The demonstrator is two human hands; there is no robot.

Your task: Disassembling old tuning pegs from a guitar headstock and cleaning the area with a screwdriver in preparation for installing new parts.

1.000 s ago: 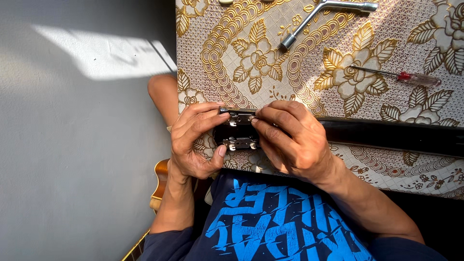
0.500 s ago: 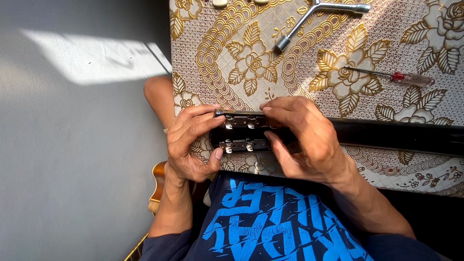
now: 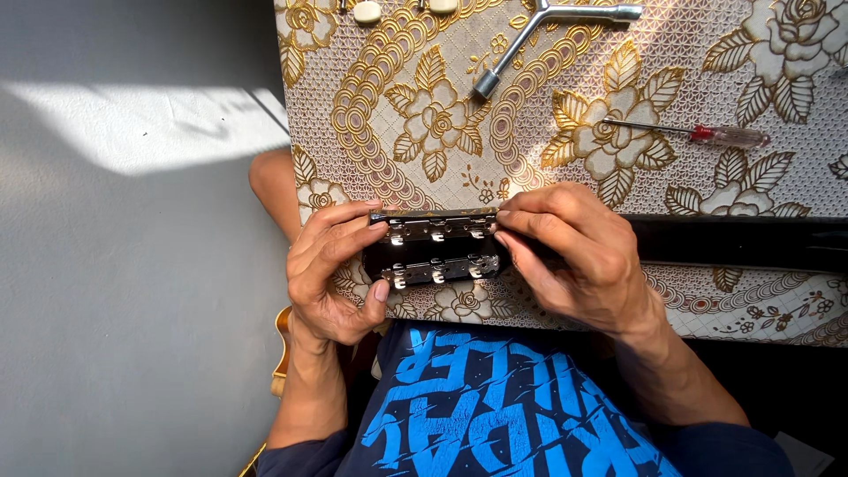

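The headstock [image 3: 435, 249], lying black across the patterned cloth [image 3: 424, 106], is held by both hands: left hand [image 3: 331, 269] cupped round its end, right hand [image 3: 579, 256] pinching a tuner. Tuner fitting seems in hand; careful finger alignment is called for next.

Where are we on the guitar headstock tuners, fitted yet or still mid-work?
Looks done: two rows of metal tuners sit on the black headstock, three per row. In hand: the left hand grips the headstock's end, and the right hand pinches at the upper row's right end. Left: the screwdriver and the metal cross wrench lie untouched on the patterned cloth; whether screws are in cannot be told.
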